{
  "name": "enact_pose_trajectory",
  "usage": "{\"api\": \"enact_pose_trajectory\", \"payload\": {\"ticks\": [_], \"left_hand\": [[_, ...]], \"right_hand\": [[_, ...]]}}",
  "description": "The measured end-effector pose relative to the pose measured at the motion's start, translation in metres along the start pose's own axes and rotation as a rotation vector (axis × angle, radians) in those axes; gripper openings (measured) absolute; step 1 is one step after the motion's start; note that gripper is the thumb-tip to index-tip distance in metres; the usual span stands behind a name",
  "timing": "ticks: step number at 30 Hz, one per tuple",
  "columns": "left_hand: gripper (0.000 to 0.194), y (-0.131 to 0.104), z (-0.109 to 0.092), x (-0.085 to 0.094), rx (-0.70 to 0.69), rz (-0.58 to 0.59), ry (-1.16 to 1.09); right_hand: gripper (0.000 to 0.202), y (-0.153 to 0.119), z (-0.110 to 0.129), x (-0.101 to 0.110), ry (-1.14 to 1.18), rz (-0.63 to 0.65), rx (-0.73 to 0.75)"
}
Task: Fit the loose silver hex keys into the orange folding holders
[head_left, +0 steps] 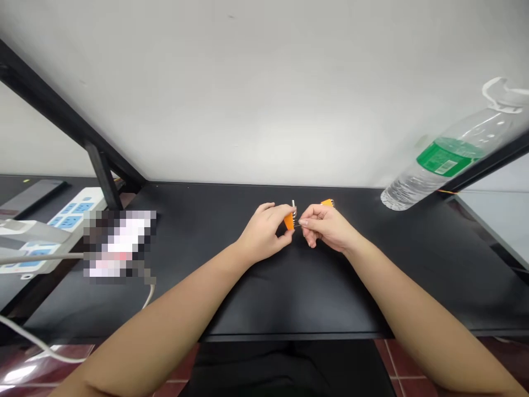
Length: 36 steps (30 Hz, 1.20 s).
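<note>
Over the middle of the black table, my left hand (268, 231) is closed on a small orange holder (289, 221), its thumb below and fingers above. A row of small metal ends shows along the holder's right side, and a metal rod (293, 204) sticks up at its top; it looks like a hex key set. Right beside it, my right hand (324, 225) pinches a thin metal piece (296, 223), probably a hex key, at the holder's right side. Behind the right hand lies a second orange piece (328, 202) with metal ends, partly hidden by the fingers.
At the right back stands a large clear bottle (438, 160) with a green label. A blurred-out phone (124, 242) with a white cable lies on the left. Beyond it are a white power strip (74, 215) and a dark flat device (33, 198). Black frame bars (103, 171) flank the table.
</note>
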<state>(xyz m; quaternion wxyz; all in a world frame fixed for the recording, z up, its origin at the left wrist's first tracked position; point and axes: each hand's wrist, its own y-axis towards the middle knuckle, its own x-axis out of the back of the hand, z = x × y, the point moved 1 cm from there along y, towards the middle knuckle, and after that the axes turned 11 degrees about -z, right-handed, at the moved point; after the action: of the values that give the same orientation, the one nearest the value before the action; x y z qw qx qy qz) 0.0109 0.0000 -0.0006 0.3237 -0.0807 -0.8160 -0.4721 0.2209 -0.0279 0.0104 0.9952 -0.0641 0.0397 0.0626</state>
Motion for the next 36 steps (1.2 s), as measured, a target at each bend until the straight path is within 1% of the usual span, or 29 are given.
{"api": "enact_pose_trajectory", "payload": {"ticks": [3, 6, 8, 11, 13, 15, 17, 19, 22, 23, 24, 25, 27, 29, 30, 32, 34, 36], "left_hand": [[0.048, -0.002, -0.002, -0.001, 0.046, -0.076, -0.015], [0.044, -0.003, -0.002, -0.001, 0.091, -0.138, -0.008], [0.044, -0.003, -0.002, -0.001, 0.081, -0.173, -0.016], [0.044, -0.003, -0.002, -0.001, 0.031, -0.219, -0.04], [0.045, -0.003, -0.001, -0.001, 0.018, -0.225, -0.042], [0.046, -0.003, 0.001, -0.002, 0.043, -0.194, -0.028], [0.047, -0.002, 0.004, -0.002, 0.092, -0.143, 0.001], [0.046, 0.0, 0.007, -0.001, 0.142, -0.103, 0.034], [0.043, 0.002, 0.012, 0.002, 0.194, -0.091, 0.07], [0.042, 0.003, 0.014, 0.002, 0.203, -0.084, 0.08], [0.042, 0.003, 0.016, 0.002, 0.208, -0.066, 0.092], [0.042, 0.003, 0.018, 0.002, 0.211, -0.037, 0.108], [0.046, 0.003, 0.023, 0.001, 0.218, 0.043, 0.156], [0.05, 0.003, 0.028, 0.0, 0.251, 0.108, 0.217], [0.05, 0.002, 0.03, -0.001, 0.271, 0.128, 0.243], [0.049, 0.001, 0.034, -0.002, 0.284, 0.142, 0.274], [0.049, 0.0, 0.036, -0.004, 0.272, 0.137, 0.296], [0.052, -0.002, 0.037, -0.005, 0.266, 0.124, 0.317]], "right_hand": [[0.039, 0.0, -0.007, -0.012, 0.132, -0.031, -0.027], [0.041, 0.001, -0.011, -0.017, 0.19, -0.043, -0.007], [0.041, 0.002, -0.013, -0.016, 0.185, -0.016, -0.019], [0.042, 0.004, -0.016, -0.014, 0.16, 0.053, -0.084], [0.043, 0.005, -0.018, -0.014, 0.144, 0.054, -0.107], [0.043, 0.006, -0.019, -0.015, 0.1, 0.005, -0.086], [0.042, 0.006, -0.018, -0.014, -0.027, -0.074, -0.019], [0.04, 0.005, -0.013, -0.008, -0.264, -0.215, 0.132], [0.027, 0.005, 0.001, 0.013, -0.702, -0.508, 0.462], [0.021, 0.006, 0.005, 0.023, -0.816, -0.581, 0.542], [0.018, 0.009, 0.008, 0.033, -0.899, -0.631, 0.567], [0.017, 0.013, 0.009, 0.044, -0.971, -0.639, 0.559], [0.029, 0.022, 0.006, 0.063, -1.07, -0.645, 0.491], [0.041, 0.031, -0.001, 0.075, -1.185, -0.576, 0.375], [0.043, 0.034, -0.005, 0.077, -1.249, -0.538, 0.33], [0.046, 0.038, -0.012, 0.074, -1.36, -0.478, 0.294], [0.045, 0.039, -0.015, 0.063, -1.42, -0.434, 0.329], [0.042, 0.037, -0.017, 0.05, -1.389, -0.384, 0.393]]}}
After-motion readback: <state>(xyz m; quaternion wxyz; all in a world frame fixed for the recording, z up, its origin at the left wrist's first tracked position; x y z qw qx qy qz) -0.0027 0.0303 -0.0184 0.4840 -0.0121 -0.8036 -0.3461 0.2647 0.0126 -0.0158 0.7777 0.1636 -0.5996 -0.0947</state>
